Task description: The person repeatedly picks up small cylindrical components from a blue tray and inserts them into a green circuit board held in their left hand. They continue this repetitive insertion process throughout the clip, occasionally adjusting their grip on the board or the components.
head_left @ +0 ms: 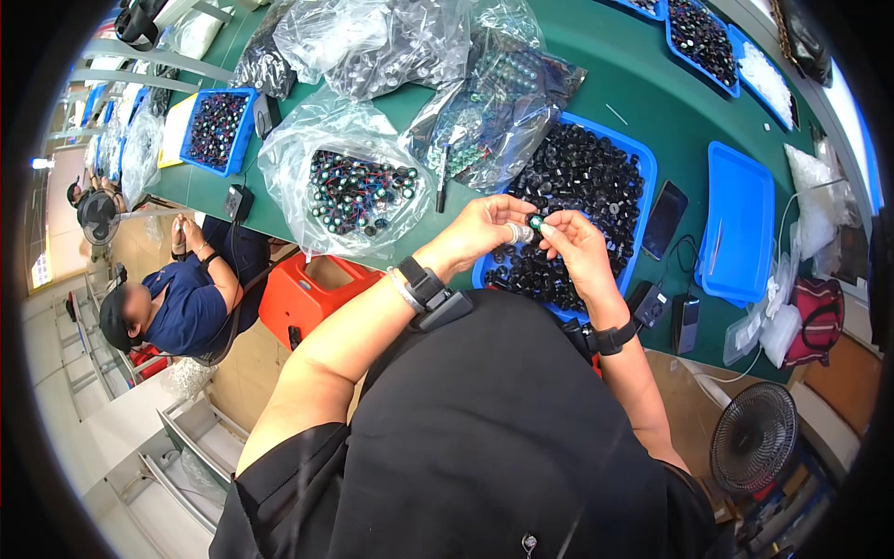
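Above the near part of a blue tray [649, 172] heaped with small black round caps [568, 177], my two hands meet at the fingertips. Between them is a small round part [535, 222] with a greenish face and a dark rim. My left hand [486, 226] pinches it from the left, and my right hand [579, 244] closes on it from the right. A silvery banded thing [520, 234] shows at my left fingers; whether it is worn or held is unclear. Left of my hands, an opened clear bag [284, 158] holds several greenish round parts with thin red and blue wires [358, 196].
A black pen [441, 182] lies by large plastic bags [372, 47]. To the right are a phone [664, 221], a blue tray [738, 219] and small dark devices [685, 321]. A red stool [312, 303] and a seated co-worker [191, 303] are at left; a fan [754, 438] stands lower right.
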Demonstrator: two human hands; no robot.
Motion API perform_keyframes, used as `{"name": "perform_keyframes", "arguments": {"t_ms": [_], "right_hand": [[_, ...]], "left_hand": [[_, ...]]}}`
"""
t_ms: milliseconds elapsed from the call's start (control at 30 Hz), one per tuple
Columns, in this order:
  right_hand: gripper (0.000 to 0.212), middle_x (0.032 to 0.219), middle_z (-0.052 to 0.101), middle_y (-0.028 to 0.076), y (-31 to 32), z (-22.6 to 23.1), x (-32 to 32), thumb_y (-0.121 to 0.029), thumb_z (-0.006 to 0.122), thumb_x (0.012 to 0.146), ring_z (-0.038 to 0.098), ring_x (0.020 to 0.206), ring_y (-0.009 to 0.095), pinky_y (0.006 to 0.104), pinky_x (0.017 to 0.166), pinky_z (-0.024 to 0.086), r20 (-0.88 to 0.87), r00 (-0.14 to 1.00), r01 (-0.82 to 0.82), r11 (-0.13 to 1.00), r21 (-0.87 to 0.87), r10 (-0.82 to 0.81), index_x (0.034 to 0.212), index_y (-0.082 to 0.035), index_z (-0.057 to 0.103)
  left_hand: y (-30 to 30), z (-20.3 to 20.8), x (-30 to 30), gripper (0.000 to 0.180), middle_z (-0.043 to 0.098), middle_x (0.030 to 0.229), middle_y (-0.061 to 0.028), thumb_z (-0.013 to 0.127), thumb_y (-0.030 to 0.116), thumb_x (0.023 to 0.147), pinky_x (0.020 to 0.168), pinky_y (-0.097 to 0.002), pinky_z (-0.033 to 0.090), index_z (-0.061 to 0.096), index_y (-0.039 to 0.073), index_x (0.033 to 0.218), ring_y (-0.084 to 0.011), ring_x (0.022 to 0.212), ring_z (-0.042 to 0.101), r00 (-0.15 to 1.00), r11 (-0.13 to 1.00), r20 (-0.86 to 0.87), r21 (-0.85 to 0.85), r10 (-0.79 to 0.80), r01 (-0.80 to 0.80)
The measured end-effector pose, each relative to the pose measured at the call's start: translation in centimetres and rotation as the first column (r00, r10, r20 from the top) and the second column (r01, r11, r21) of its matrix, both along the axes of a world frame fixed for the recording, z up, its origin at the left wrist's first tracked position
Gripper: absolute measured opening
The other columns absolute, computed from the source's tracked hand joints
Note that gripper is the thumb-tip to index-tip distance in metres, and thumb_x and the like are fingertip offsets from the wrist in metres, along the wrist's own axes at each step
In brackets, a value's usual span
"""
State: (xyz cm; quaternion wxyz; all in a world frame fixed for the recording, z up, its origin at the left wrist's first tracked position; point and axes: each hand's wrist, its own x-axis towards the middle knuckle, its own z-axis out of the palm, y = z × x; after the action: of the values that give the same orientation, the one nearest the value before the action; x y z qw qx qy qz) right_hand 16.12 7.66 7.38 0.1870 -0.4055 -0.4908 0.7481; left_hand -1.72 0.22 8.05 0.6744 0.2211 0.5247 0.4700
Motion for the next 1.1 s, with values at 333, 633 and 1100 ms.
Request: {"name": "perform_keyframes", "arguments": {"t_ms": [333, 633, 1100], "right_hand": [[0.010, 0.086, 0.062, 0.002, 0.0, 1.1, -1.0, -0.005, 0.060, 0.088, 0.059, 0.075, 0.008, 0.0212, 0.064, 0.047, -0.060, 0.995, 0.092, 0.978, 0.186, -0.082, 0.097, -0.001, 0.058], [0.010, 0.082, 0.063, 0.002, 1.0, 1.7, -0.7, -0.008, 0.063, 0.087, 0.060, 0.071, 0.009, 0.0221, 0.061, 0.048, -0.048, 0.999, 0.007, 0.992, 0.128, -0.001, 0.095, -0.002, 0.060], [0.015, 0.082, 0.064, 0.008, 0.1, 1.7, -0.9, -0.006, 0.060, 0.088, 0.062, 0.069, 0.013, 0.0239, 0.061, 0.053, 0.027, 0.997, -0.067, 0.998, 0.015, 0.067, 0.099, 0.003, 0.059]], "left_hand": [[1.5, 1.5, -1.4, 0.039, 0.063, 0.101, -0.0093, 0.064, -0.001, 0.079, 0.085, -0.0265, 0.048, 0.054, -0.004, 0.116, -0.0136, 0.092, 0.060, 0.999, 0.999, 0.023, 0.021, -0.028, 0.028], [0.8, 2.5, -0.6, 0.035, 0.062, 0.100, -0.0071, 0.065, 0.001, 0.080, 0.086, -0.0264, 0.047, 0.057, -0.001, 0.114, -0.0129, 0.094, 0.059, 0.999, 0.998, 0.007, 0.061, 0.032, -0.033], [0.2, 0.5, 1.1, 0.024, 0.065, 0.092, -0.0063, 0.064, 0.006, 0.084, 0.076, -0.0265, 0.049, 0.059, -0.003, 0.106, -0.0123, 0.081, 0.061, 0.984, 0.990, -0.114, 0.023, 0.139, -0.137]]}}
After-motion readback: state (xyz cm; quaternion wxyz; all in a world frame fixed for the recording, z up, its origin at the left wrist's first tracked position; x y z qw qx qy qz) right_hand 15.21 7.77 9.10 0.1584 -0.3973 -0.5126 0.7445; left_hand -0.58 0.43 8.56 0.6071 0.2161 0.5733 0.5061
